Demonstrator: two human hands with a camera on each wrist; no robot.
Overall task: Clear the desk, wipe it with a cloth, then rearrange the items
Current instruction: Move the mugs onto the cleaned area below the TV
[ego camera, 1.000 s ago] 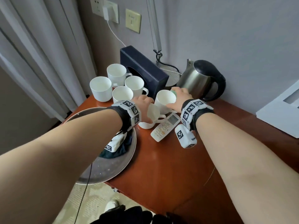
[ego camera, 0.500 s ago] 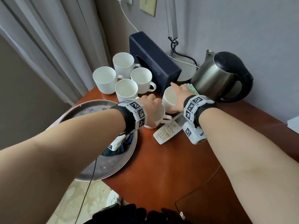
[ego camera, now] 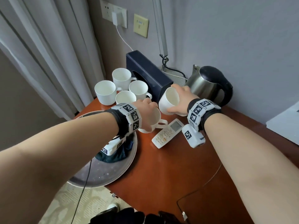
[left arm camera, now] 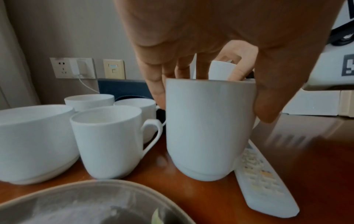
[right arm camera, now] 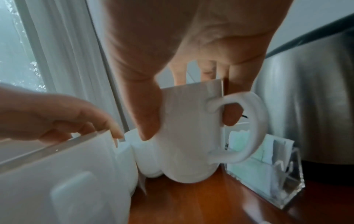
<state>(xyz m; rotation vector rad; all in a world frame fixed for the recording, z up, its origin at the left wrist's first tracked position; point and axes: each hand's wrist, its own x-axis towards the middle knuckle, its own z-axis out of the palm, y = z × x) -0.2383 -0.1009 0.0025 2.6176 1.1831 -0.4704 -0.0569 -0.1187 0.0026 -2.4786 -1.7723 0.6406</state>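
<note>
Right-hand mug (ego camera: 169, 101) now lifted, tilted, desk edge (ego camera: 113, 189) near.

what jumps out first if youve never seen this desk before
Both hands are on white mugs at the middle of the desk: the left hand grips one mug by its rim, and the right hand holds another mug tilted, beside the steel kettle. Four more white mugs cluster at the back left.

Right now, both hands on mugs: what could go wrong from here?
1. The right hand holds its mug tilted beside the kettle; a swing could knock it.
2. The left hand grips its mug by the rim, right beside the remote, which it could clip.
</note>
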